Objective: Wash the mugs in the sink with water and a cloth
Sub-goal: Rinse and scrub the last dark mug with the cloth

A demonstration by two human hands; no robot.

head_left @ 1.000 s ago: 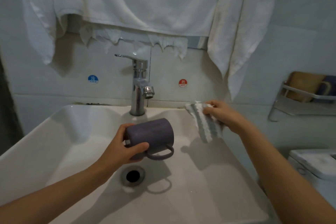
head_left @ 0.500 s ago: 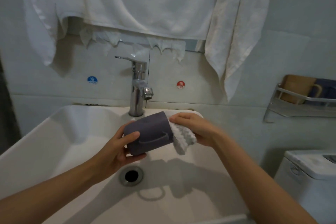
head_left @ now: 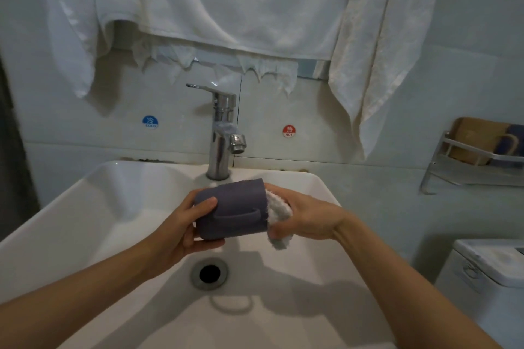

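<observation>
The left grip (head_left: 181,224) is closed around the base end of a matte purple-grey mug (head_left: 232,212), with the thumb laid on its upper side and the fingers curled underneath. The mug is held on its side in the air over the basin, its handle turned toward the camera and its mouth pointing right. The right grip (head_left: 309,218) is closed on a fluffy white cloth (head_left: 279,211), which is bunched against the mouth of the mug, and a loose end of it hangs below the hand. How far the cloth reaches inside the mug cannot be told. Beneath the mug, a round metal drain (head_left: 209,273) is set in the floor of the white rectangular sink (head_left: 71,201), and the mug's shadow is cast beside it. At the back rim of the sink, a chrome single-lever faucet (head_left: 222,133) is mounted, its spout angled to the right, just behind the mug. On the tiled wall, a round blue cold sticker (head_left: 150,122) is placed to the left of the faucet and a round red hot sticker (head_left: 289,131) to the right. Above them, white towels (head_left: 226,8) are hung, their frayed edges drooping. At far right, a tan mug (head_left: 470,139) and a dark blue mug (head_left: 511,144) are lodged in a metal wall rack (head_left: 467,176).
</observation>
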